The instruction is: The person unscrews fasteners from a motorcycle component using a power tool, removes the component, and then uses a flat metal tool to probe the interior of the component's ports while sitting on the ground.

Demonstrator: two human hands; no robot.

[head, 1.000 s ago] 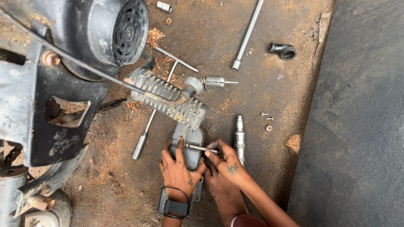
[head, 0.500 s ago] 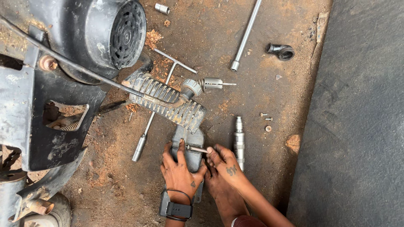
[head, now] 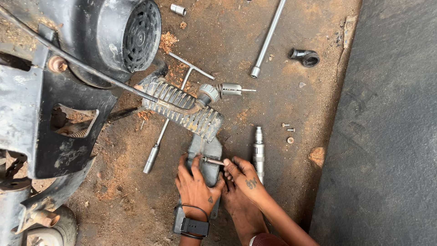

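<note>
A grey metal part [head: 205, 146] lies on the dirt floor, just below a ribbed, finned metal guard [head: 182, 109]. My left hand [head: 195, 187], with a black watch at the wrist, presses down on this part with fingers spread over it. A short metal bolt [head: 213, 161] lies sideways over the part's upper end, and the fingertips of my right hand [head: 246, 180] pinch it. My bare foot [head: 243, 214] rests on the ground under the right wrist.
A machine body with a round black fan grille [head: 136, 36] fills the left. On the ground lie a T-handle wrench [head: 189, 68], a long bar [head: 268, 38], a steel driver [head: 258, 148], a spark plug [head: 232, 89], a black elbow pipe [head: 305, 58] and small screws [head: 287, 132]. A concrete slab [head: 391, 123] runs down the right.
Both hands stay at the grey part with the bolt between them; the right hand has shifted only slightly. The view has drifted a little.
</note>
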